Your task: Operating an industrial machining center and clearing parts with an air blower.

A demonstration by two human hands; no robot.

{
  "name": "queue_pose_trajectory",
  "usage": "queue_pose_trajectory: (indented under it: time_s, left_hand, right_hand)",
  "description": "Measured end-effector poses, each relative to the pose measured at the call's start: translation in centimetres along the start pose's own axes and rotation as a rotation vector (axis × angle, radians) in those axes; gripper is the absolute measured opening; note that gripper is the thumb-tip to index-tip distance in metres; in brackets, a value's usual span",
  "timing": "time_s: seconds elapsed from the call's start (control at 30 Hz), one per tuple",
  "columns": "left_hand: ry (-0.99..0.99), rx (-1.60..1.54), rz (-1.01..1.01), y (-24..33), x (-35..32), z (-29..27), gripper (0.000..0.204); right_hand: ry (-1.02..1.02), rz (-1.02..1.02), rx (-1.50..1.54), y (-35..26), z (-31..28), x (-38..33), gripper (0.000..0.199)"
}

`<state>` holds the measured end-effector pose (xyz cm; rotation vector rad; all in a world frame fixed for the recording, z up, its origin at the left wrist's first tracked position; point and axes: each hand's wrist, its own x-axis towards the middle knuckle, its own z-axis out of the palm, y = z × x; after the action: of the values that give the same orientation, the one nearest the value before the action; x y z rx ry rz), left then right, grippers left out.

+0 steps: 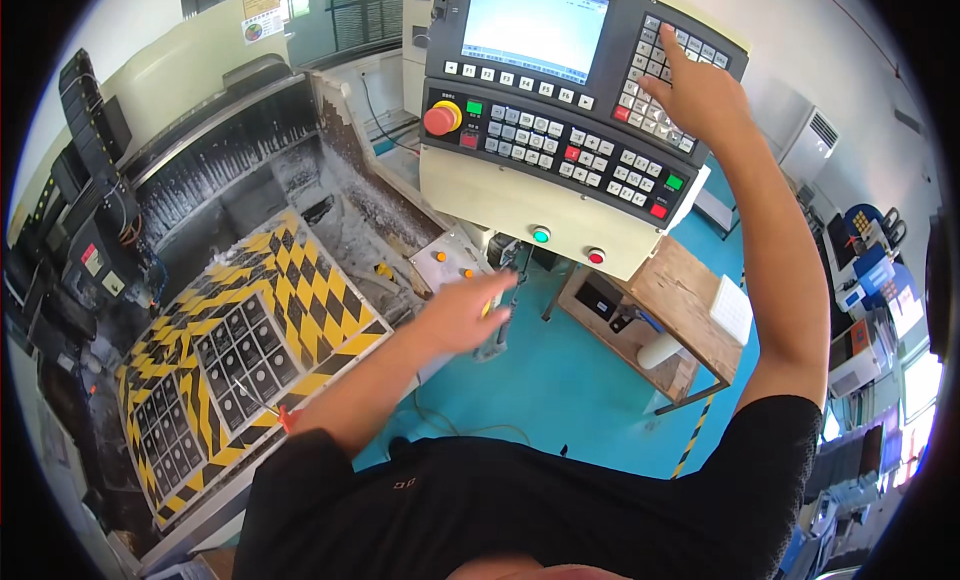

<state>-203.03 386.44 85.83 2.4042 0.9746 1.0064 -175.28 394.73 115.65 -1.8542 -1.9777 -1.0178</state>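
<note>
1. Landmark for all positions: the cream machine control panel (560, 130), top centre of the view, with a lit screen (535, 25) and rows of grey keys.
2. Far left of the panel: a black cable chain (85, 110) runs up the machine's edge.
3. Upper left of the panel: a small rectangular sign (262, 12) is fixed to the cream housing, yellow above and white below with a round multicoloured mark.
4. Lower left of the panel: a slanted yellow-and-black chequered plate (290, 300) carries rows of small square black labels (235, 355).
5. Below the panel: a small grey button box (450, 265) with orange buttons. The left hand (465, 310) is spread flat and open over its lower right edge, gripping nothing; contact cannot be confirmed.
6. On the panel's left: a red mushroom button (438, 120) on a yellow ring.
7. On the panel's lower face: one green round button (541, 235) and one red one (596, 256).
8. On the panel's right keypad (650, 90): the right hand (700, 95) is raised with fingers extended onto the keys, holding nothing.
9. Below right of the panel: a wooden table (690, 300) with a white rectangular pad (732, 310).
</note>
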Motion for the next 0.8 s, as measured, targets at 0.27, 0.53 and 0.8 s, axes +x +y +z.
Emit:
queue_pose_trajectory:
  time_s: [0.27, 0.53, 0.8]
  left_hand:
    - [0.262, 0.514, 0.234, -0.6, 12.4, -8.9, 0.059]
    - [0.356, 0.818, 0.215, -2.0, 17.1, -10.2, 0.071]
    - [0.419, 0.994, 0.222, -2.1, 17.6, -9.5, 0.065]
  right_hand:
    - [0.418, 0.015, 0.195, 4.8, 2.1, -1.7, 0.077]
    - [0.585, 0.218, 0.658, 5.5, 7.8, 0.8, 0.103]
    - [0.537, 0.439, 0.684, 2.5, 6.9, 1.3, 0.122]
